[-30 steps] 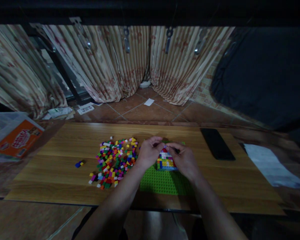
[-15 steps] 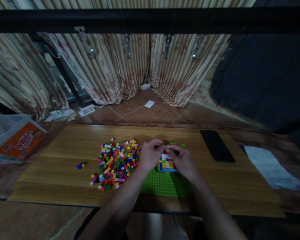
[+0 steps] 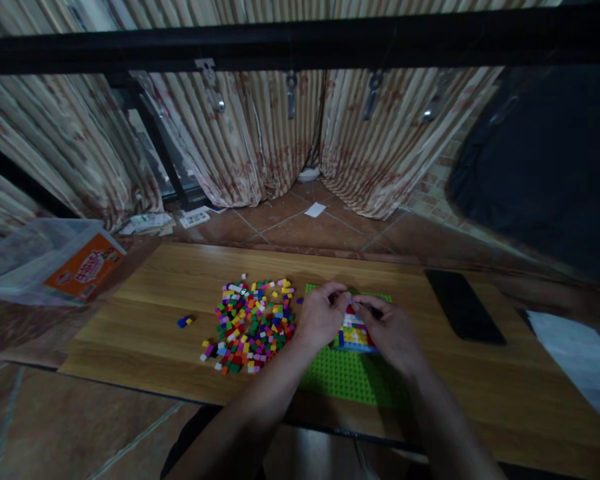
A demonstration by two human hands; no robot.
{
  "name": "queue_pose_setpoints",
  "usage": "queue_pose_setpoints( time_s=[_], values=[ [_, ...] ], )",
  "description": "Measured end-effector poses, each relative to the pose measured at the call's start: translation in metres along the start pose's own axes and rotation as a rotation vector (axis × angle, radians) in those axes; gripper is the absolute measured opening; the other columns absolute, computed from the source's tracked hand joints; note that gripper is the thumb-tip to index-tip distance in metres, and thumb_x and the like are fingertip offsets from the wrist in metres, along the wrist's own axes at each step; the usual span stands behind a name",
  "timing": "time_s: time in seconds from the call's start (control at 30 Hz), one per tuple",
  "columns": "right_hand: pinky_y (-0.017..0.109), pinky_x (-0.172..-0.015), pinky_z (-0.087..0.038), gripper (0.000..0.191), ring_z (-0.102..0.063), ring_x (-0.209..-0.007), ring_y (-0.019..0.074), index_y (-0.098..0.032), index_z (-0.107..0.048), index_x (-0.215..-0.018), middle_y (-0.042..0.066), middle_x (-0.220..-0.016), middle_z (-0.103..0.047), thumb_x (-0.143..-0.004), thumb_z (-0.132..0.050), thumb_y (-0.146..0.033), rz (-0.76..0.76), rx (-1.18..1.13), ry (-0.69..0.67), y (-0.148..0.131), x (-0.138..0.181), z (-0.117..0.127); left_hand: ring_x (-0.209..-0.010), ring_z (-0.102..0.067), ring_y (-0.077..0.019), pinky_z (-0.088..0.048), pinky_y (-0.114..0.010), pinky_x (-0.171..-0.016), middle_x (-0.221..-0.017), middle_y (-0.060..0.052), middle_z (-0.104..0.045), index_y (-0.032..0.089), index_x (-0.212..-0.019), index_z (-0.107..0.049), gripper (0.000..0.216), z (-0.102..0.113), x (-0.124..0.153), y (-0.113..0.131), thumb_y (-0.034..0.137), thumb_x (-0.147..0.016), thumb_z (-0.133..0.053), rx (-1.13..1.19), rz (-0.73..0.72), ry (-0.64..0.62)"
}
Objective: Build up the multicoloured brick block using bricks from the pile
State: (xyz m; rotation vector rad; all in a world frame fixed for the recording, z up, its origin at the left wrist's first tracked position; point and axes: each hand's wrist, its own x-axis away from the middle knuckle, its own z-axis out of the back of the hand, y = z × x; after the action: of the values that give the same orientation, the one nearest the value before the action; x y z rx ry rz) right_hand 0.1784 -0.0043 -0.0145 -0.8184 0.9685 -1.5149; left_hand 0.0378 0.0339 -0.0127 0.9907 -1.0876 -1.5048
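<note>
A green studded baseplate point(image 3: 350, 377) lies on the wooden table point(image 3: 480, 373) in front of me. A block of small coloured bricks point(image 3: 355, 333) is built on its far half. My left hand point(image 3: 323, 317) and my right hand point(image 3: 387, 327) meet over the far edge of that block, fingers pinched together at its top; what they pinch is too small to make out. A heap of loose coloured bricks point(image 3: 253, 323) lies just left of my left hand. A lone blue and yellow brick point(image 3: 185, 321) sits further left.
A black phone point(image 3: 464, 315) lies at the right of the table, a white sheet point(image 3: 577, 357) beyond it. A clear plastic box with an orange packet point(image 3: 87, 267) stands at the left. Striped curtains point(image 3: 260, 147) hang behind over a tiled floor.
The view has shifted, so the table and hands sit further right in frame. Both hands stay pinched at the far edge of the brick block.
</note>
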Motion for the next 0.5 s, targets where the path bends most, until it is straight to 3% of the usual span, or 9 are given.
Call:
queue_pose_setpoints(
  time_s=[0.2,0.5],
  values=[
    [0.037,-0.078,-0.050,0.039,-0.068,-0.084,0.0248,-0.020,-0.074,-0.096,0.007,-0.095,-0.075,-0.076,-0.061,-0.051,-0.066,-0.035,0.015,-0.002,-0.001,0.000,-0.086,-0.068,-0.0167,-0.053,-0.028,-0.081,-0.094,-0.006,-0.075,0.016,-0.098,-0.072,0.022,-0.001,0.006,0.005,0.019,-0.084,-0.055,-0.030,-0.006,-0.005],
    [0.036,-0.073,-0.050,0.042,-0.068,-0.081,0.0253,-0.019,-0.075,-0.092,0.007,-0.089,-0.076,-0.080,-0.056,-0.054,-0.066,0.079,0.075,-0.005,-0.001,-0.003,-0.080,-0.067,-0.0154,-0.053,-0.026,-0.077,-0.087,-0.001,-0.074,0.021,-0.096,-0.073,0.025,-0.003,0.011,0.009,0.022,-0.088,-0.050,-0.054,-0.007,-0.026]
  ],
)
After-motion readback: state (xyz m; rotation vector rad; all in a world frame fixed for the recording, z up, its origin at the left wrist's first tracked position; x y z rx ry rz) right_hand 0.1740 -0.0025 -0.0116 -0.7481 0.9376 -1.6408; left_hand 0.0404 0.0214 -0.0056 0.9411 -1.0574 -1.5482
